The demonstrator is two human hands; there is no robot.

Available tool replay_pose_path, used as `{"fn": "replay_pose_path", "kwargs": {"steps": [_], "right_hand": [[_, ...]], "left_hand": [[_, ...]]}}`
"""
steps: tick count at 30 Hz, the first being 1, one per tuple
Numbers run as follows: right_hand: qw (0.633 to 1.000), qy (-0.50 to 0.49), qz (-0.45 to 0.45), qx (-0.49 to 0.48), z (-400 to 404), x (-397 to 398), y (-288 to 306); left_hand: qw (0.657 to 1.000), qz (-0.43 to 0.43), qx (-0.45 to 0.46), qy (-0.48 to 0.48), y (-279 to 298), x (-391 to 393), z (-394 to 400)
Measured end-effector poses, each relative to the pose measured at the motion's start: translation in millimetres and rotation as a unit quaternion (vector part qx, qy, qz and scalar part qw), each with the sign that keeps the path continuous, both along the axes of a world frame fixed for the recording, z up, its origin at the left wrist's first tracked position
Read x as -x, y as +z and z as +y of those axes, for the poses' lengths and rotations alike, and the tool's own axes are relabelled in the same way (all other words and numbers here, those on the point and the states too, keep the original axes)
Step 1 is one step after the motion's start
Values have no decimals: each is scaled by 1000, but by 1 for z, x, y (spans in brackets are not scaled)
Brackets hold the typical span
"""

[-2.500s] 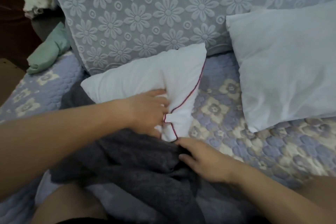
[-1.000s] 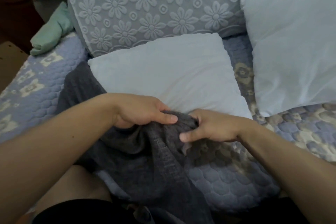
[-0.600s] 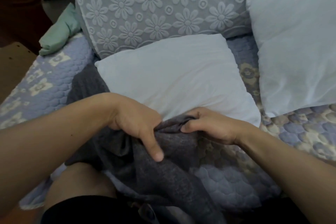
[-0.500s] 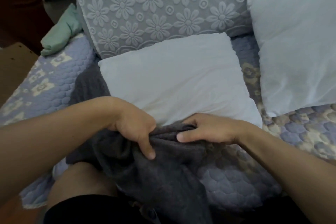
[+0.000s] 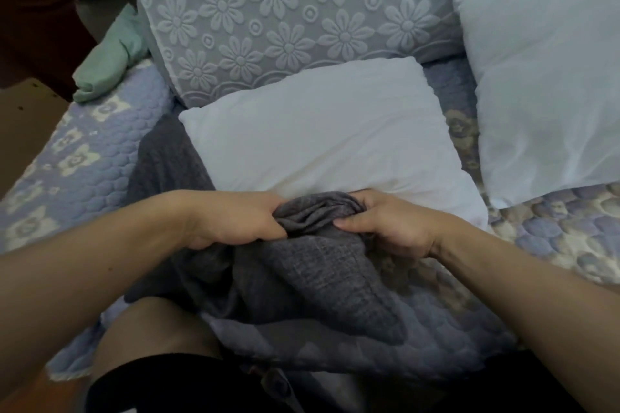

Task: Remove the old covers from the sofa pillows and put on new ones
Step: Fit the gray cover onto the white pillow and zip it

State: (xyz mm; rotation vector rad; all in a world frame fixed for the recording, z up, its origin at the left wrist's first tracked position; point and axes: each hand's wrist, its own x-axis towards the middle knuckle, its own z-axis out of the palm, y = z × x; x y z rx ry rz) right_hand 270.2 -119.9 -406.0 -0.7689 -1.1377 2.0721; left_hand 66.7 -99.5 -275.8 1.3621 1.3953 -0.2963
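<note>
The left hand [image 5: 235,221] and right hand [image 5: 385,225] are each gripping the bunched edge of the grey cover [image 5: 312,265] between them, with the white pillow [image 5: 318,137] lying just beyond their knuckles.

a folded green cloth [image 5: 106,63] lies on the quilted sofa mat [image 5: 80,157].

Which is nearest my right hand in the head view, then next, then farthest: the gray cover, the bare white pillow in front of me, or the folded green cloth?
1. gray cover: gripped by the right hand.
2. white pillow: just beyond the knuckles.
3. green cloth: far left, by the sofa's back corner.
</note>
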Motion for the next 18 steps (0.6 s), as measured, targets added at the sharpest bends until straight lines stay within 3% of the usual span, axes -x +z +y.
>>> {"fn": "replay_pose_path", "kwargs": {"steps": [3,6,10,15,18], "right_hand": [[997,4,-59,-56,-1,1,2],[988,66,-114,-81,-3,-5,4],[960,179,-183,-114,-4,-14,14],[985,134,-106,-39,-7,-12,8],[996,77,-39,19,-9,-9,3]], "left_hand": [[999,25,47,-8,6,-4,-8],[990,62,81,-97,8,-7,-11],[999,28,14,-23,9,-7,-5],[995,-70,15,66,6,1,-10],[998,-39,-10,39,1,-1,-19]]}}
